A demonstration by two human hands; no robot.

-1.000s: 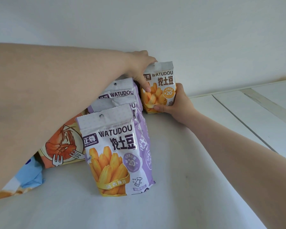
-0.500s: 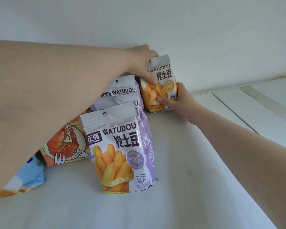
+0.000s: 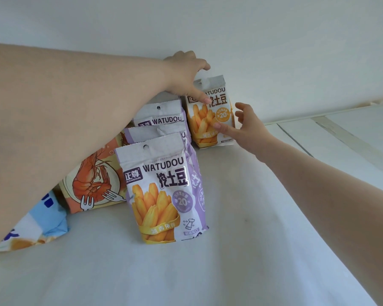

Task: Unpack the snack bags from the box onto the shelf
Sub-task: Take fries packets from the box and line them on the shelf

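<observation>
Several purple-and-white WATUDOU snack bags stand in a row on the white shelf. The nearest bag stands upright at the front, with two more close behind it. The farthest bag stands upright near the back wall. My left hand reaches over the row and pinches that bag's top edge, thumb on its front. My right hand is beside the bag's right edge, fingers spread, with one fingertip touching the lower front. No box is in view.
An orange shrimp-print bag and a blue bag lie to the left, partly hidden under my left forearm. The white wall closes the back. White slatted panels lie to the right of the shelf.
My right hand has let go of the far bag's lower right edge and spread its fingers. The left hand stays on the bag's top. The bag now stands upright.
</observation>
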